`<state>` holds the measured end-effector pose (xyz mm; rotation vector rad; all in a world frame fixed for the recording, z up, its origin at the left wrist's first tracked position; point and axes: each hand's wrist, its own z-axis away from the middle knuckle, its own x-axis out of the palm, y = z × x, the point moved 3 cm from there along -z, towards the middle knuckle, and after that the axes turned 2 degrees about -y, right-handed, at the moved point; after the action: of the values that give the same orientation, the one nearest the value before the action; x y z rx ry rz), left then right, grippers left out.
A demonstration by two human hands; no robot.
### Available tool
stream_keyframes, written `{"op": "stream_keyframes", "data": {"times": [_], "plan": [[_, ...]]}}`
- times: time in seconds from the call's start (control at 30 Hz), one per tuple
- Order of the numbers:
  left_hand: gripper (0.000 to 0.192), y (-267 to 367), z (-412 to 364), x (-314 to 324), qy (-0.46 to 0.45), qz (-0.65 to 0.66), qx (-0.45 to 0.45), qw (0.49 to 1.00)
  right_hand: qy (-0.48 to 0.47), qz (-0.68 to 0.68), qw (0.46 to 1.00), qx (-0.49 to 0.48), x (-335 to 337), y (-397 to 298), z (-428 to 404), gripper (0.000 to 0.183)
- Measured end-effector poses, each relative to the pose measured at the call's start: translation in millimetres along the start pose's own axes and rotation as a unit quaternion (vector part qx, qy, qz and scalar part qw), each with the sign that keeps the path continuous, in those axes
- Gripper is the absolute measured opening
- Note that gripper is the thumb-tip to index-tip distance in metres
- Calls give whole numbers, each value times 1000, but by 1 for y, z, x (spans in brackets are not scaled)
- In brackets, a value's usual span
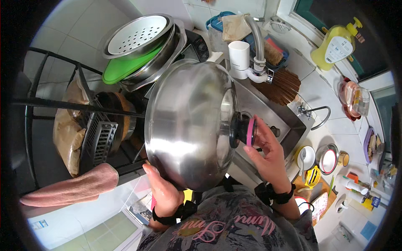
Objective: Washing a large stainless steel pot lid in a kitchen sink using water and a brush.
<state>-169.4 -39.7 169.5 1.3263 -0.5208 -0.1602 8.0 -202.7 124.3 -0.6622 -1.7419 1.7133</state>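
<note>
A large domed stainless steel lid [188,125] is held tilted on its side in front of my body, its top facing right. My right hand [270,155] has its thumb and fingers around the lid's black knob [241,130], which carries a pink ring. At the lower left, my left hand [165,191] supports the lid by its rim; the thumb shows at the edge and the other fingers are hidden. Behind the lid's right side lies a stainless steel sink [284,117], partly covered by it.
Stacked steel bowls with a white perforated insert [138,34] and a green mat [125,69] stand upper left. A black rack [62,105] bears a pink cloth [72,186]. A tap with a white filter [239,56] rises above the sink. Dishes and a cutting board [326,188] occupy the right counter.
</note>
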Motion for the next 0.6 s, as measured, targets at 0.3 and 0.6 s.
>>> {"op": "stream_keyframes", "data": {"times": [0.3, 0.6], "plan": [[64, 1, 9, -8, -108, -98, 34, 989, 21, 7, 1000, -4, 6, -1, 1, 71], [38, -13, -1, 7, -48, -183, 9, 982, 40, 76, 996, 20, 5, 28, 4, 67]]}}
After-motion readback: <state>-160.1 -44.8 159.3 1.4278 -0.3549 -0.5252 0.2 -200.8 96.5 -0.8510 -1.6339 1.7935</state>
